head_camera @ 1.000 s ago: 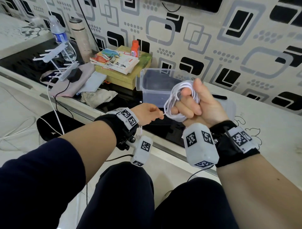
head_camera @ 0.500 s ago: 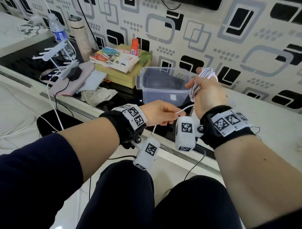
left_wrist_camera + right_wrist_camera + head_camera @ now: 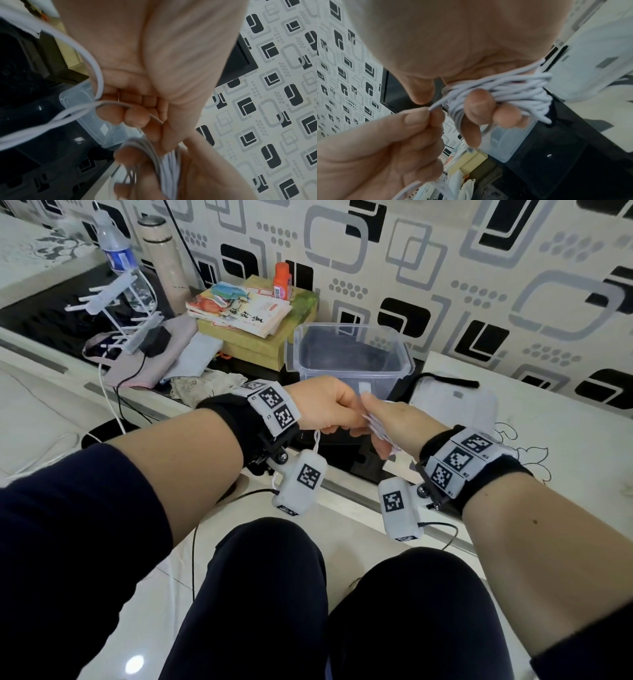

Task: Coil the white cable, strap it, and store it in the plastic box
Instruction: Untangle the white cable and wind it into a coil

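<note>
The white cable [image 3: 505, 88] is wound in several loops round the fingers of my right hand [image 3: 387, 422], which grips the bundle. My left hand [image 3: 329, 409] pinches the cable's free strand [image 3: 436, 106] between thumb and forefinger, right beside the bundle. The loose tail [image 3: 96, 63] loops past my left palm and hangs below my left wrist [image 3: 317, 440]. Both hands meet in front of the clear plastic box [image 3: 404, 357], which stands open on the dark counter. A black strap [image 3: 445, 380] lies on the box lid [image 3: 455, 405] to the right of the box.
Left of the box is a yellow-green box [image 3: 260, 347] with booklets and an orange bottle [image 3: 282, 282]. Further left are a white rack [image 3: 113, 296], a water bottle [image 3: 118, 254], a flask [image 3: 164, 258] and cloths. The patterned wall [image 3: 479, 268] is behind. My knees are below.
My right hand came down from beside the box and turned palm down, carrying the coil to my left hand. My left hand moved up and right, still pinching the strand.
</note>
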